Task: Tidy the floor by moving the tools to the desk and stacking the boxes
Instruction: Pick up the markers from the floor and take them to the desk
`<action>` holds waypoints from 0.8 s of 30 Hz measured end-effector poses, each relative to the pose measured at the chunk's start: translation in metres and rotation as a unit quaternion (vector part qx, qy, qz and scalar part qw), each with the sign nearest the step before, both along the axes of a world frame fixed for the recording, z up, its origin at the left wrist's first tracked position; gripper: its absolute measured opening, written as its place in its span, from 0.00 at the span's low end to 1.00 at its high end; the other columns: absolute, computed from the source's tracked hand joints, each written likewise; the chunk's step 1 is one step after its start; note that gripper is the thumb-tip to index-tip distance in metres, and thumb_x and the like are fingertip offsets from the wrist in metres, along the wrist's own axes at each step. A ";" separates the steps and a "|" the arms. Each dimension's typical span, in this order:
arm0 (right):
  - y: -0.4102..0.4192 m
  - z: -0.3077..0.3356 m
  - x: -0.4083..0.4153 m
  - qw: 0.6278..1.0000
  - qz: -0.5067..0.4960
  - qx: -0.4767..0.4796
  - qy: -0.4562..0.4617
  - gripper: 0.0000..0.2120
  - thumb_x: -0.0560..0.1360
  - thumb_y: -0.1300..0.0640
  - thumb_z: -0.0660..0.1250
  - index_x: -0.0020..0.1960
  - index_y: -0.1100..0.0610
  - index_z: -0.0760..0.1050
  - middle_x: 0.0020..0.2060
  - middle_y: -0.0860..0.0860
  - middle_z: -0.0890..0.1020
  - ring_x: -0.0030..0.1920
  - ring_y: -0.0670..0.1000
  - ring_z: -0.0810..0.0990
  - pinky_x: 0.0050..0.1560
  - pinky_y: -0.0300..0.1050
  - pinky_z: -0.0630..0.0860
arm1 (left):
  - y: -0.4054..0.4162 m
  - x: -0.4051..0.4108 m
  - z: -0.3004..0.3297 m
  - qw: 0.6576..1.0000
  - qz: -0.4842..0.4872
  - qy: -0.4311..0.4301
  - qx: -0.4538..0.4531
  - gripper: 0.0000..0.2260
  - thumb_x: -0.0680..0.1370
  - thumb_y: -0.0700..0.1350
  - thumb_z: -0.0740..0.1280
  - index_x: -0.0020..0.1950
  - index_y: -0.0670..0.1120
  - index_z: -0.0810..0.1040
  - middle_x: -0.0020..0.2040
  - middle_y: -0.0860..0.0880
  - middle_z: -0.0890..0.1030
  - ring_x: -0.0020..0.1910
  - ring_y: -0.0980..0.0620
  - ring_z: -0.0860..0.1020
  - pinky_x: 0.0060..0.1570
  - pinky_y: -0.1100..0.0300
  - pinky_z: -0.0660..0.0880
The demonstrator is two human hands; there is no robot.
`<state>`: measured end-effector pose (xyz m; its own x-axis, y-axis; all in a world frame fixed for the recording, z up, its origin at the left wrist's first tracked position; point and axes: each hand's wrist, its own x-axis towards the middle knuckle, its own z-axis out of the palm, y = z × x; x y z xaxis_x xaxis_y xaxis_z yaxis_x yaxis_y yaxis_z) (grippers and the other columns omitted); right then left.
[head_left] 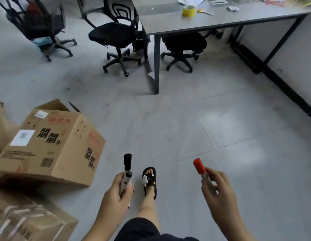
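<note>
My left hand (121, 190) grips two black-capped markers (127, 168), held upright side by side. My right hand (219, 190) holds a red-capped marker (200, 166), cap pointing up and left. Both hands hover low over the grey floor. A printed cardboard box (52, 145) lies tipped on the floor at left, its flaps open at the back. More boxes sit at the left edge (0, 129) and bottom left (29, 221). The grey desk (212, 21) stands ahead at upper right.
On the desk lie a yellow tape roll (188, 10), a small yellow-handled tool (204, 12), papers and cables. Black office chairs stand at the desk's left (114, 34), under it (183, 47) and far left (38, 23). My sandalled foot (149, 180) is between my hands.
</note>
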<state>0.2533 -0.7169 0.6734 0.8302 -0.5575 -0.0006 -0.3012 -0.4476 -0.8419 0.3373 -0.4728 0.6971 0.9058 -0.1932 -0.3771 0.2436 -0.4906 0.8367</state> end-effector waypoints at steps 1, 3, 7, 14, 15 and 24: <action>-0.010 0.000 0.021 1.000 -0.018 0.000 -0.005 0.15 0.73 0.68 0.67 0.56 0.53 0.76 0.47 0.46 0.76 0.46 0.43 0.76 0.41 0.28 0.71 | -0.012 0.028 0.001 1.000 -0.011 -0.004 -0.006 0.12 0.80 0.41 0.61 0.52 0.60 0.71 0.36 0.53 0.81 0.29 0.52 0.75 0.32 0.67 0.71; -0.030 0.001 0.064 0.998 -0.056 0.006 -0.011 0.14 0.74 0.67 0.67 0.56 0.55 0.77 0.47 0.46 0.76 0.46 0.44 0.77 0.41 0.29 0.72 | -0.034 0.086 0.006 0.999 -0.035 -0.018 -0.007 0.12 0.80 0.41 0.60 0.52 0.59 0.71 0.37 0.55 0.80 0.27 0.57 0.72 0.32 0.65 0.71; -0.063 0.016 0.149 0.993 -0.110 0.012 -0.049 0.13 0.74 0.68 0.66 0.56 0.57 0.76 0.46 0.48 0.77 0.46 0.40 0.76 0.42 0.28 0.72 | -0.079 0.194 0.027 0.996 -0.072 -0.044 -0.012 0.11 0.80 0.41 0.60 0.52 0.58 0.71 0.38 0.51 0.79 0.27 0.54 0.71 0.35 0.56 0.73; -0.138 0.014 0.268 0.986 -0.158 0.002 -0.062 0.17 0.72 0.70 0.68 0.54 0.52 0.74 0.45 0.47 0.77 0.47 0.38 0.76 0.42 0.30 0.73 | -0.167 0.333 0.034 0.991 -0.124 -0.046 -0.006 0.18 0.79 0.40 0.60 0.46 0.68 0.71 0.39 0.54 0.80 0.27 0.54 0.70 0.32 0.61 0.70; -0.153 0.012 0.284 0.985 -0.161 0.004 -0.063 0.18 0.72 0.70 0.68 0.54 0.51 0.73 0.45 0.47 0.77 0.47 0.39 0.76 0.42 0.31 0.73 | -0.182 0.351 0.033 0.991 -0.127 -0.045 -0.005 0.19 0.79 0.40 0.61 0.45 0.68 0.70 0.39 0.54 0.80 0.27 0.55 0.70 0.34 0.60 0.70; -0.351 0.013 0.452 0.988 -0.147 0.005 -0.053 0.18 0.72 0.70 0.67 0.54 0.51 0.74 0.45 0.46 0.76 0.45 0.40 0.75 0.42 0.34 0.72 | -0.374 0.517 0.024 0.990 -0.123 -0.074 -0.003 0.15 0.79 0.42 0.61 0.49 0.64 0.70 0.38 0.51 0.78 0.27 0.55 0.69 0.33 0.61 0.69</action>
<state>0.7056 -1.0679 0.6865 0.6284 -0.7747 0.0700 -0.3273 -0.3450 -0.8797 0.8544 -0.8468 0.7209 0.8758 -0.4176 -0.2419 -0.0082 -0.5141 0.8577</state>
